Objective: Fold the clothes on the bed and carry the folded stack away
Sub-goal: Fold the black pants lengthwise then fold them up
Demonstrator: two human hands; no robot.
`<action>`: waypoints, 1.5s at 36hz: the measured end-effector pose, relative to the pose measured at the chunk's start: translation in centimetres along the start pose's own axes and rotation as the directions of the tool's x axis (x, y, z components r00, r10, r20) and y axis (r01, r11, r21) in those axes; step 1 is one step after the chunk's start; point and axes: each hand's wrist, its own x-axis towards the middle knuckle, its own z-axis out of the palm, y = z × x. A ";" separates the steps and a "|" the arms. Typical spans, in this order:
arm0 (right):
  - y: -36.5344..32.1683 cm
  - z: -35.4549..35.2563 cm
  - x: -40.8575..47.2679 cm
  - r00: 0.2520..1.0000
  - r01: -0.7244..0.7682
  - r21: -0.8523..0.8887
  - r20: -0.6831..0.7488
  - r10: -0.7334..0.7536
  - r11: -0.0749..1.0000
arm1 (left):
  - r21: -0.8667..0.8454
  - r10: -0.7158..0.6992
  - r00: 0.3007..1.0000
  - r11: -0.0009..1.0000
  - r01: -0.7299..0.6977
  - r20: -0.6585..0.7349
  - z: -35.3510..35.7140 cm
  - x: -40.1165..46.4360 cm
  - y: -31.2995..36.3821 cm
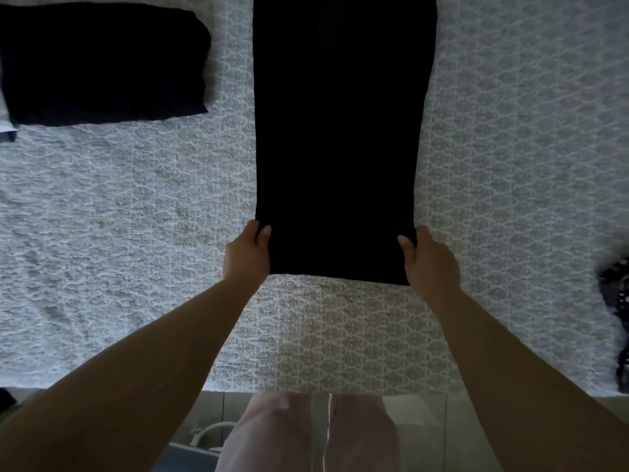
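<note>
A long black garment (pixel 340 131) lies flat as a narrow strip on the patterned bedspread (pixel 136 216), running from the top edge of the view toward me. My left hand (pixel 246 255) pinches its near left corner. At the near right corner, my right hand (pixel 429 262) grips the cloth the same way. A folded black garment (pixel 102 63) rests on the bed at the far left, apart from the strip.
A dark patterned item (pixel 617 301) lies at the bed's right edge. A small white and dark piece (pixel 6 129) pokes in at the far left. The bed's near edge (pixel 306 390) runs just in front of my legs, with floor below.
</note>
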 end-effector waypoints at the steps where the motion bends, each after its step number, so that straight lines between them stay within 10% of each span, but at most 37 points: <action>1: 0.1 0.0 0.1 1.000 -0.009 0.040 0.027 0.008 0.999 | 0.003 -0.003 1.000 1.000 0.003 -0.006 0.1 0.0 -0.2; 11: -0.5 0.7 -1.7 0.996 -0.080 0.509 0.077 0.047 0.857 | -0.212 -0.101 0.995 0.972 0.098 0.000 0.4 -0.8 -0.4; 20: 0.2 0.1 -1.4 0.961 0.043 0.061 0.272 -0.058 0.997 | -0.298 -0.116 0.991 0.950 0.091 -0.066 0.2 -1.7 1.1; 24: -0.1 -0.8 -0.9 0.997 0.042 0.045 0.058 -0.044 0.998 | -0.214 -0.050 0.982 0.977 0.010 -0.182 0.0 -2.3 0.9; 33: -0.2 0.6 -0.8 0.946 -0.250 0.063 0.229 0.230 0.966 | 0.159 -0.156 0.988 0.975 0.156 -0.013 -0.3 -1.1 -0.6; 42: -2.5 1.0 -1.6 0.902 -0.429 0.180 0.030 0.431 0.885 | 0.321 -0.037 0.986 0.943 0.087 -0.160 -0.9 -2.0 -0.9; 46: -4.7 1.6 -1.6 0.960 -0.017 0.016 -0.281 0.021 1.000 | 0.468 0.385 0.914 0.836 -0.286 -0.129 0.1 -2.5 0.7; 49: -6.5 3.2 -1.9 0.905 0.392 -0.142 -0.116 -0.409 0.909 | 0.569 0.553 0.817 0.623 -0.536 0.164 1.9 -2.0 2.7; 54: -4.9 5.0 -1.2 0.953 0.296 -0.250 0.148 -0.266 0.922 | 0.699 0.302 0.838 0.462 -0.545 0.454 3.4 0.0 2.8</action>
